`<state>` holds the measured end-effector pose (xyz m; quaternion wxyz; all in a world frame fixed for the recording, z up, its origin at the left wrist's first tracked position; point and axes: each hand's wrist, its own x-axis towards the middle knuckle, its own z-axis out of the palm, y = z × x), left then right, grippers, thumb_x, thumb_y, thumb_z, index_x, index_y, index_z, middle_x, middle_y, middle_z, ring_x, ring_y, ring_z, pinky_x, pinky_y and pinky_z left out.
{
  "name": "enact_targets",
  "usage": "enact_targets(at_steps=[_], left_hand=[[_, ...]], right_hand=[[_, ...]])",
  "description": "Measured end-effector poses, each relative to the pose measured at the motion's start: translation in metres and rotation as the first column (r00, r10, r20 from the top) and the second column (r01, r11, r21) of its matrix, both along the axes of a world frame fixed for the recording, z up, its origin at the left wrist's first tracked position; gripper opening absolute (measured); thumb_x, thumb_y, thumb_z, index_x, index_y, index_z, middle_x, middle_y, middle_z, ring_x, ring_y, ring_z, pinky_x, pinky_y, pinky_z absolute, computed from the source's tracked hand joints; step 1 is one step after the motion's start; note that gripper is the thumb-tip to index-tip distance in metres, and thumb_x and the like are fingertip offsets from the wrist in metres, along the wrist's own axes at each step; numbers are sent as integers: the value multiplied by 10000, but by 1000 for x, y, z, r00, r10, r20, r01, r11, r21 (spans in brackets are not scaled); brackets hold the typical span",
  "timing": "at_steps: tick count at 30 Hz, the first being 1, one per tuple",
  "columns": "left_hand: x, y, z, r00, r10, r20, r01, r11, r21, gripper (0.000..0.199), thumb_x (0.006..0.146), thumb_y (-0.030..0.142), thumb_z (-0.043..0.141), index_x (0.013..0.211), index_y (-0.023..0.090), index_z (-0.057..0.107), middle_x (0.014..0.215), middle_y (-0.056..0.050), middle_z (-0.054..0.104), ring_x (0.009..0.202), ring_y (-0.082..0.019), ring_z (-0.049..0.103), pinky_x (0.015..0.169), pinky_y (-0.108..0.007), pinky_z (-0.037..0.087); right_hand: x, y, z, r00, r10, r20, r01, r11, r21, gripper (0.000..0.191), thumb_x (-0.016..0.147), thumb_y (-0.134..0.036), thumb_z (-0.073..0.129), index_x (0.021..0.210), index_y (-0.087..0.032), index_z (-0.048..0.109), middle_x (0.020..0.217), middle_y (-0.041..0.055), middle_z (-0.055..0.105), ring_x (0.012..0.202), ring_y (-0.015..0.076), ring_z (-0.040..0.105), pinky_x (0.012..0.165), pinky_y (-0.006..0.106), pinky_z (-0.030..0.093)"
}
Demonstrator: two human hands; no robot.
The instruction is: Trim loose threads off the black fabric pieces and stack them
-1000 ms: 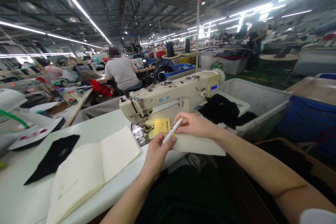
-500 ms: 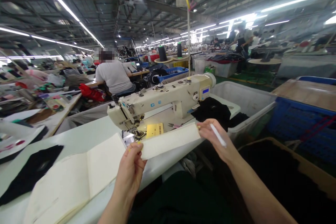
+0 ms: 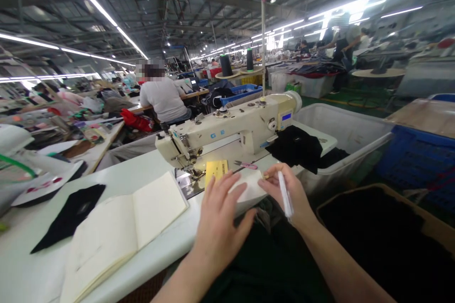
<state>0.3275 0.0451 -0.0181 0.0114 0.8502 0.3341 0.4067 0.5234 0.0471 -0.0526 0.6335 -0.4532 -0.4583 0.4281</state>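
- The pale fabric strip (image 3: 250, 188) lies low over the counter (image 3: 170, 241), partly hidden by both hands, just in front of the sewing machine (image 3: 231, 128).
- It looks light and soft, likely to slide and bend, with a little body; the exposed edges seem the surest place to take hold.
- The left hand (image 3: 220, 232) is open, palm down, with fingers spread over the near end of the strip, not gripping it.
- The right hand (image 3: 287, 189) is closed around a white marking pen (image 3: 285, 194), whose tip points down; its fingertips (image 3: 272, 180) pinch toward the strip's far end, though the contact is partly hidden.
- Both forearms angle inward from the bottom of the view.
- Nearby are a yellow card (image 3: 216, 173), pink-handled snips (image 3: 246, 165), black cloth (image 3: 295, 148) and an open notebook (image 3: 124, 227).
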Motion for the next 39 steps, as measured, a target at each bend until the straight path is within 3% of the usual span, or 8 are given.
enact_targets(at_steps=[3, 8, 15, 19, 25, 31, 39], left_hand=[[21, -1, -6, 995, -51, -88, 58, 995, 76, 406, 859, 154, 639, 1251, 248, 588, 1346, -113, 630, 1312, -302, 534, 1137, -550, 376], [23, 6, -9, 986, -112, 121, 114, 994, -7, 254, 909, 151, 602, 1142, 232, 661, 1279, -116, 672, 1161, -241, 652, 990, -394, 543], [24, 4, 4, 932, 44, 361, -6, 995, -104, 113, 890, 158, 645, 926, 225, 729, 969, -52, 717, 931, -195, 684, 849, -339, 565], [26, 2, 1, 929, 63, 364, -37, 996, -76, 120, 885, 151, 647, 926, 222, 733, 937, -49, 700, 897, -190, 668, 820, -338, 560], [27, -2, -6, 946, 39, 322, -40, 999, -5, 173, 879, 129, 635, 973, 237, 733, 977, -65, 700, 928, -204, 664, 839, -361, 557], [29, -2, -2, 913, 86, 399, -15, 984, -179, 98, 883, 184, 641, 868, 223, 729, 917, -46, 705, 889, -197, 663, 821, -338, 539], [27, 1, 2, 865, 118, 488, 110, 904, -413, 122, 903, 249, 623, 821, 211, 706, 894, -29, 714, 879, -175, 658, 805, -286, 506]], right_hand=[[-12, -5, 3, 989, 72, -131, -74, 997, -7, 421, 698, -412, 845, 925, -254, 528, 868, -6, 635, 797, 183, 638, 720, 315, 530], [-19, -13, 11, 945, 105, -309, -106, 994, 15, 318, 814, -429, 753, 972, -250, 543, 885, 2, 667, 847, 199, 670, 803, 366, 562], [-33, -15, 11, 943, 125, -309, -84, 986, 142, 307, 829, -353, 753, 1028, -266, 534, 974, 9, 682, 904, 202, 689, 884, 403, 563], [-38, -13, 12, 947, 112, -301, -83, 991, 107, 336, 790, -345, 786, 996, -257, 536, 914, -7, 658, 854, 179, 679, 832, 342, 563], [-40, -10, 8, 926, 92, -366, -84, 996, 38, 364, 772, -361, 785, 1008, -255, 529, 905, -9, 647, 836, 180, 662, 825, 358, 570], [-39, -11, 8, 955, 79, -285, -59, 995, 77, 331, 806, -339, 765, 1010, -251, 520, 879, -15, 632, 827, 164, 661, 794, 314, 556], [-37, -10, 4, 1000, 1, -20, 3, 974, 225, 174, 905, -286, 645, 1016, -252, 515, 883, -22, 602, 813, 132, 616, 789, 273, 513]])
